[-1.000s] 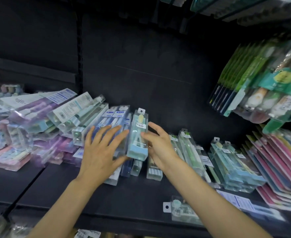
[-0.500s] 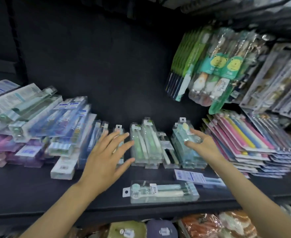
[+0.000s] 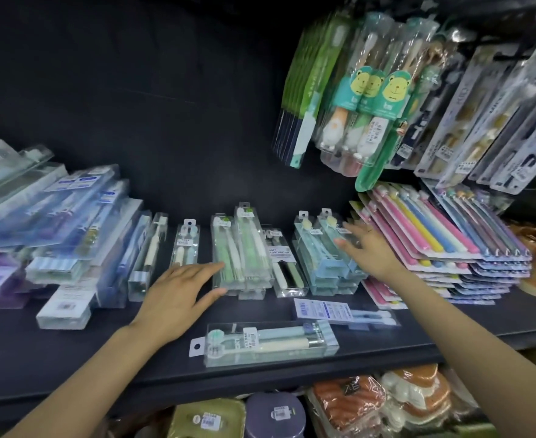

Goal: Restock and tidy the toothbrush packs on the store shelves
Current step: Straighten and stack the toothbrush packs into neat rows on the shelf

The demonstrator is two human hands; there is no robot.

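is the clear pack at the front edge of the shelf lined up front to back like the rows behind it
No, the clear pack lies crosswise along the shelf edge, untouched by either hand.

Glossy clear plastic toothbrush packs (paper labels), matt dark shelf

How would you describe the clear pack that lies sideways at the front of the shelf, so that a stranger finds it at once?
Start at the dark shelf that both hands reach over, and look at its front edge, between the two forearms. There lies a clear toothbrush pack, nearer to you than the left hand. Unlike the rows behind, which point toward the back wall, it lies crosswise, its hang tab to the left.
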